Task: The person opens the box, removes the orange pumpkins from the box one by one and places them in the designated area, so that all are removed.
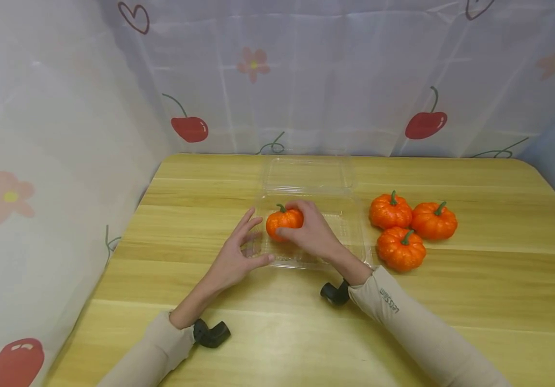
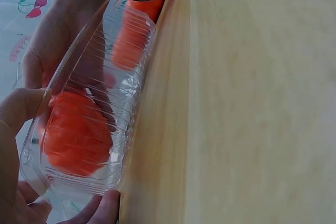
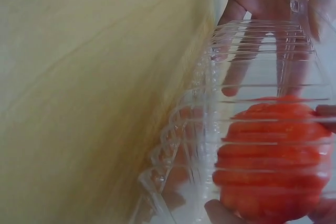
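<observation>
My right hand (image 1: 313, 231) grips a small orange pumpkin (image 1: 282, 221) with a green stem, thumb on the near side and fingers over its far side. The pumpkin is inside the left part of a clear plastic clamshell box (image 1: 355, 252), whose ribbed wall (image 2: 100, 72) stands in front of it in the left wrist view. At the box's left front corner is my left hand (image 1: 233, 259), its fingers spread along the side and its thumb (image 2: 23, 106) right at the rim. That hand holds nothing between its fingers and thumb.
Three more orange pumpkins, a back left one (image 1: 390, 211), a right one (image 1: 434, 220) and a front one (image 1: 401, 249), sit in a cluster right of the box. The box's lid (image 1: 308, 174) lies folded back toward the curtain (image 1: 316, 91) behind the wooden table (image 1: 277, 344).
</observation>
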Tool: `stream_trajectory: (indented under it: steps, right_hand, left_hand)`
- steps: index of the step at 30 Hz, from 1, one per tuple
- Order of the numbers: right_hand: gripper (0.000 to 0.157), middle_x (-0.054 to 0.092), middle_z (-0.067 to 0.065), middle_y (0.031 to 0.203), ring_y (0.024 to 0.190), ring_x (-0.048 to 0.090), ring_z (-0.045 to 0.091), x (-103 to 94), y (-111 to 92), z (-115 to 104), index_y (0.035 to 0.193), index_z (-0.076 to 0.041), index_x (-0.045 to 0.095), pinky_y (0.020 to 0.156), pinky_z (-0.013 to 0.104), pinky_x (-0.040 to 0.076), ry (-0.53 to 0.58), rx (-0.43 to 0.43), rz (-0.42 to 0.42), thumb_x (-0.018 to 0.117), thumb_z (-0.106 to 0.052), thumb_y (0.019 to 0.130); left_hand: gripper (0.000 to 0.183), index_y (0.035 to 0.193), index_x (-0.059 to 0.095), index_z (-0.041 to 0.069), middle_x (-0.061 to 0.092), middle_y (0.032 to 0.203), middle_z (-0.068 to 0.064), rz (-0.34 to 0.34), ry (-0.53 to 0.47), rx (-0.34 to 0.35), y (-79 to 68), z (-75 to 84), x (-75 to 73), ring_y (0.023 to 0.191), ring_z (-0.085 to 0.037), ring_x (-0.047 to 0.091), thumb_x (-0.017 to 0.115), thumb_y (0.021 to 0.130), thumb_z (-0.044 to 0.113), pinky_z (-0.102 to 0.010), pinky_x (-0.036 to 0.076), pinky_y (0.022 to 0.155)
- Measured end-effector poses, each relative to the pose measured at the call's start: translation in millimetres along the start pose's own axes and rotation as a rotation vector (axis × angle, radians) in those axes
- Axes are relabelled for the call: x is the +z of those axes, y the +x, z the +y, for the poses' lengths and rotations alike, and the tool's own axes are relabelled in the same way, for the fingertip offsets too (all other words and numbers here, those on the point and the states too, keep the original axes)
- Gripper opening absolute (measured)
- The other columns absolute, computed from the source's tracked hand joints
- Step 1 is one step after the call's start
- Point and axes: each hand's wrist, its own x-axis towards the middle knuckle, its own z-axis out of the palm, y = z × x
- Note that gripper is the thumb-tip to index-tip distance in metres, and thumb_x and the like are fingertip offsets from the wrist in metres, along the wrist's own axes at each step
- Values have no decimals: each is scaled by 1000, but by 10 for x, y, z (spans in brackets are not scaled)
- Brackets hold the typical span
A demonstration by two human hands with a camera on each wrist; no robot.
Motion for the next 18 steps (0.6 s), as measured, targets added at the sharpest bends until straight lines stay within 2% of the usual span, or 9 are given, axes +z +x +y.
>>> stream_trajectory:
  steps: [7,14,18]
  right_hand:
    - [56,43,15,132,108,54,32,-48,-22,-15,128,-4,52,90,44,52,29,-17,2,74,-20,79]
    - [70,39,18,132,111,53,35,-127,-71,-31,142,-8,47,94,47,50,41,-36,-2,74,-19,78]
    - [70,36,18,134,113,51,36,-169,-122,-42,141,-7,50,96,49,48,25,-15,-4,75,-22,78]
  left_hand:
    - [83,151,37,7,10,164,8,9,9,3,9,-1,11,136,-32,42,82,82,15,-51,45,101]
    - [82,151,38,8,10,164,9,10,2,-5,11,-19,5,136,-33,41,82,82,17,-53,44,102]
    - [82,151,38,7,10,164,10,11,8,-7,11,-25,5,135,-33,42,82,82,16,-51,45,102]
